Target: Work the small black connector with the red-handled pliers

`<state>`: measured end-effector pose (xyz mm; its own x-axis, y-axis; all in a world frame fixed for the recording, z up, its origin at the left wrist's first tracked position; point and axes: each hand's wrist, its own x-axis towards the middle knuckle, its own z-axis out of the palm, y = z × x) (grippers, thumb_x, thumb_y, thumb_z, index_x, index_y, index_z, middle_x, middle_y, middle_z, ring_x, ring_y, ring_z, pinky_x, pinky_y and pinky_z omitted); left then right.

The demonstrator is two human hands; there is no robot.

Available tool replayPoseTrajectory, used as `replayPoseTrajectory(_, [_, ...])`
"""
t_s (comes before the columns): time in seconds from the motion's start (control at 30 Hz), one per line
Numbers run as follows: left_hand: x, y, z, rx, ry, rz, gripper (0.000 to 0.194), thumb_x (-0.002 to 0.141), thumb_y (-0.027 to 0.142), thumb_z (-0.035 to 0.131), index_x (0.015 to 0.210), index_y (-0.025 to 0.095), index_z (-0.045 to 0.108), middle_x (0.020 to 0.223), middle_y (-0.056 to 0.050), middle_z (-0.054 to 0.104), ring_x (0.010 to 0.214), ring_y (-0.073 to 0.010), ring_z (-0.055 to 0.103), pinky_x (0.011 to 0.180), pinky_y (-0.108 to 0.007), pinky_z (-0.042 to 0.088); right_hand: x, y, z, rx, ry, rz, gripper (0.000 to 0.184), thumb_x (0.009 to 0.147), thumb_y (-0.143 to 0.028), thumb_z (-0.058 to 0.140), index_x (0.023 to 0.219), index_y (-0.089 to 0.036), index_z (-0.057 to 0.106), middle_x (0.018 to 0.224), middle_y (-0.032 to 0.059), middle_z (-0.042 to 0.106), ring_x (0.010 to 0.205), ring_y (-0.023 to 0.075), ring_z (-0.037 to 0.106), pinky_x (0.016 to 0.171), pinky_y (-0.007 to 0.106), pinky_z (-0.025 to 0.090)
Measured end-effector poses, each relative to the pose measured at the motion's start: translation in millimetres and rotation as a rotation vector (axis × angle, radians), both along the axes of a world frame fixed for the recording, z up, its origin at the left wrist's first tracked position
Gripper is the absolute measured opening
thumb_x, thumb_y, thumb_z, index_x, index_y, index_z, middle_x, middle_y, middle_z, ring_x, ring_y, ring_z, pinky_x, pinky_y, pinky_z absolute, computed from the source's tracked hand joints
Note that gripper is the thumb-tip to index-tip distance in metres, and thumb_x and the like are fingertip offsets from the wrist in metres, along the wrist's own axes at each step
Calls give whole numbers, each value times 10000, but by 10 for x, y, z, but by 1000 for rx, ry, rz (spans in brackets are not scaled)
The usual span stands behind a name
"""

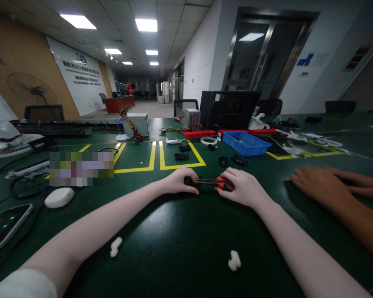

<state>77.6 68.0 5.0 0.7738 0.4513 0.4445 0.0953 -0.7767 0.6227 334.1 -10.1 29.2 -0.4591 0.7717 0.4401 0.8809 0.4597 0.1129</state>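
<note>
My left hand [180, 182] is closed around a small black part [195, 184] on the dark green table [174, 248]. My right hand [240, 186] grips the red handles of a pair of pliers [217, 181]. The plier jaws point left and meet the black part between my two hands. Several similar small black parts [182, 157] lie farther back inside the yellow floor-tape markings.
Another person's hands [326, 184] rest on the table at the right. A blue tray [245, 143], red strips, a black computer case [228, 108] and a grey power supply [136, 124] stand at the back. A white mouse-like object [59, 197] and a device lie left; two white bits lie near me.
</note>
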Motion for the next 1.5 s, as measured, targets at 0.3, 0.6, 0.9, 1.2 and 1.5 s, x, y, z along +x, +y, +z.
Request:
replayPoseTrajectory(0.3, [-3, 13, -12, -5, -15, -15, 301, 664, 336, 820, 776, 145, 617, 968, -70, 670, 995, -214, 612, 886, -340, 446, 14, 19, -8, -47, -24, 13, 316, 804, -501, 583, 919, -208, 601, 907, 51, 615, 770, 189, 580, 673, 300, 423])
replayPoseTrajectory(0.6, [3, 2, -26, -4, -13, -2, 302, 681, 352, 809, 796, 144, 622, 982, -82, 676, 991, -218, 616, 877, -343, 452, -11, -24, 3, -70, -24, -11, 266, 782, -457, 612, 870, -206, 605, 866, 44, 607, 739, 178, 571, 663, 292, 417])
replayPoseTrajectory(0.9, [-27, -86, 69, 89, 72, -15, 278, 745, 318, 762, 936, 159, 637, 1037, -74, 668, 1008, -213, 607, 910, -354, 442, 7, -52, 19, -95, -13, 14, 278, 800, -488, 594, 833, -212, 589, 840, 36, 599, 715, 169, 565, 638, 289, 413])
replayPoseTrajectory(1.2, [-36, -114, 68, 110, 78, 20, 296, 795, 341, 723, 1030, 177, 651, 1054, -64, 673, 996, -199, 616, 909, -322, 445, 43, -11, -20, -89, -13, 14, 361, 819, -569, 553, 836, -209, 580, 836, 43, 609, 717, 177, 567, 642, 296, 401])
replayPoseTrajectory(1.5, [-26, -39, -22, 129, 39, 41, 285, 779, 345, 741, 987, 169, 658, 1048, -71, 683, 996, -200, 624, 919, -339, 448, 25, -17, -17, 61, -66, 33, 291, 820, -466, 564, 872, -183, 602, 865, 83, 619, 738, 196, 554, 675, 315, 396])
